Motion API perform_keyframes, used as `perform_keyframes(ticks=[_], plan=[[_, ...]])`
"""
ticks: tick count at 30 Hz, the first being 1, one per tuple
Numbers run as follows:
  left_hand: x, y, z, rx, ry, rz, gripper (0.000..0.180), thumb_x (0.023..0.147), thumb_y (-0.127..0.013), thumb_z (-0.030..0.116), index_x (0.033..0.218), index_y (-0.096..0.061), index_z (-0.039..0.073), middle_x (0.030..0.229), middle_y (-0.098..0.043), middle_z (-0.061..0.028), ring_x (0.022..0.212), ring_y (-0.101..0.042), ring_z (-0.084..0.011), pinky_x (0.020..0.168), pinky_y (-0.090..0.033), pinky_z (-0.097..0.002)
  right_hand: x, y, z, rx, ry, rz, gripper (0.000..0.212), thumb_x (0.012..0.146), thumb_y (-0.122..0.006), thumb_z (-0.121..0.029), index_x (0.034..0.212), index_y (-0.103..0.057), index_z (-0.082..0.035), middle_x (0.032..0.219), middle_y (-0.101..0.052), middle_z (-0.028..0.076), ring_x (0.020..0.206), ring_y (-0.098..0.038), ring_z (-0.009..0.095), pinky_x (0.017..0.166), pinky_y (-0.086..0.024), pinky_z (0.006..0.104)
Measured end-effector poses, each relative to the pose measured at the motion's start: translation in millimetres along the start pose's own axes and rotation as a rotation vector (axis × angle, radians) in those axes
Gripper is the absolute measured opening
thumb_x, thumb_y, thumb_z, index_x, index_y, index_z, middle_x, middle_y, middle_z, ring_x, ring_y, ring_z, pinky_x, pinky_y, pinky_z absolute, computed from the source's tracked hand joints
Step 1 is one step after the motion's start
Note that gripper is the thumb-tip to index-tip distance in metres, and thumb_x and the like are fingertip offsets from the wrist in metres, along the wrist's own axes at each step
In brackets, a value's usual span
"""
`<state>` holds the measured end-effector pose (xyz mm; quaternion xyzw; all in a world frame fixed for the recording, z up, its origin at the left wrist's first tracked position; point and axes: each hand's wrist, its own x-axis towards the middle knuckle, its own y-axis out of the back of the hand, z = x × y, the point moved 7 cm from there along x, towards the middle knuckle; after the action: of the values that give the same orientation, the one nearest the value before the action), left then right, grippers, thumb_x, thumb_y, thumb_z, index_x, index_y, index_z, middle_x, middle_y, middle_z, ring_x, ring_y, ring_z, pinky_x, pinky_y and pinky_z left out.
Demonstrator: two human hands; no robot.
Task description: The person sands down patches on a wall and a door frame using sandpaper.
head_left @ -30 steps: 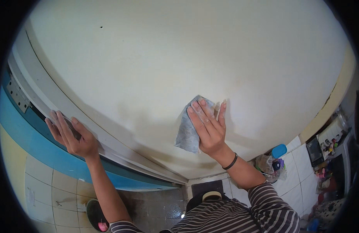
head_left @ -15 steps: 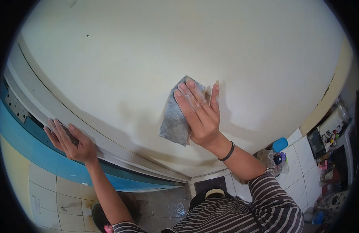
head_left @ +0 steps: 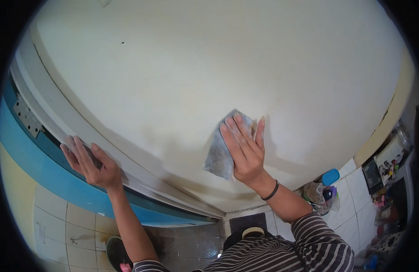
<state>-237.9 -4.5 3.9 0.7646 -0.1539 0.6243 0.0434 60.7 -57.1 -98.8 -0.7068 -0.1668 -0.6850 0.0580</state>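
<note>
My right hand (head_left: 248, 156) presses a grey, dust-whitened sheet of sandpaper (head_left: 218, 156) flat against the cream wall (head_left: 182, 77). Its fingers are stretched over the sheet, with pale dust on them, and the little finger stands apart at the sheet's edge. The thumb is mostly hidden behind the hand. A dark band circles that wrist. My left hand (head_left: 95, 165) rests at the white door frame (head_left: 78, 113), its fingers extended and dusty, holding nothing that I can see.
A blue door edge (head_left: 50, 167) with a metal hinge (head_left: 28, 115) runs along the left. At the lower right are a blue-lidded container (head_left: 330, 177), plastic bags (head_left: 314, 192) and a cluttered shelf. A dark tub (head_left: 114, 251) stands on the lower left.
My right hand and the sandpaper have slid downward along the wall. The left hand stays at the door frame, and the whole view has shifted slightly.
</note>
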Motion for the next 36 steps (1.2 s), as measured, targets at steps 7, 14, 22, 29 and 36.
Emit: perform_keyframes(ticks=[7,14,22,29,36], plan=[[-5.9,-1.4,-5.8,-0.031,0.022,0.021,0.039,0.098,-0.058,0.003,0.136,-0.061,-0.002,0.14,-0.062,-0.0171,0.144,-0.043,-0.0381,0.116,-0.04,-0.0471,49.9,-4.5,-11.4,0.053,0.049,0.056,0.036,0.092,-0.059,-0.005,0.125,-0.07,-0.003,0.128,-0.07,0.013,0.13,-0.061,0.028,0.12,-0.026,0.0615],[-3.6,0.3,-5.4,-0.056,0.043,-0.005,0.042,0.094,-0.057,0.002,0.135,-0.06,-0.007,0.141,-0.06,-0.0222,0.146,-0.039,-0.0425,0.117,-0.036,-0.0511,43.9,-3.8,-27.4,0.037,0.064,0.024,0.037,0.091,-0.058,-0.004,0.126,-0.069,-0.002,0.129,-0.069,0.014,0.129,-0.062,0.029,0.118,-0.03,0.0609],[2.0,6.5,-5.2,-0.043,0.017,0.007,0.042,0.094,-0.057,0.001,0.135,-0.061,-0.006,0.141,-0.06,-0.0221,0.144,-0.04,-0.0452,0.117,-0.036,-0.052,37.6,-14.5,-35.5,0.088,0.091,-0.014,0.036,0.091,-0.058,-0.004,0.125,-0.069,-0.001,0.131,-0.068,0.016,0.129,-0.061,0.03,0.119,-0.03,0.0602],[-4.5,2.8,-4.7,-0.052,0.047,-0.001,0.041,0.094,-0.058,0.001,0.135,-0.061,-0.005,0.141,-0.06,-0.0218,0.145,-0.039,-0.0451,0.116,-0.037,-0.0522,75.9,-27.4,-52.8,0.107,0.172,-0.019,0.039,0.093,-0.054,-0.009,0.129,-0.065,0.002,0.133,-0.066,0.016,0.133,-0.058,0.03,0.117,-0.033,0.0607],[-3.2,0.2,0.9,-0.091,0.053,0.002,0.042,0.093,-0.059,0.0,0.134,-0.061,-0.006,0.143,-0.059,-0.0214,0.145,-0.039,-0.0441,0.117,-0.036,-0.0525,58.2,-28.4,-56.0,0.027,0.187,0.001,0.036,0.092,-0.056,-0.007,0.125,-0.067,0.001,0.133,-0.066,0.016,0.133,-0.057,0.029,0.118,-0.032,0.06]])
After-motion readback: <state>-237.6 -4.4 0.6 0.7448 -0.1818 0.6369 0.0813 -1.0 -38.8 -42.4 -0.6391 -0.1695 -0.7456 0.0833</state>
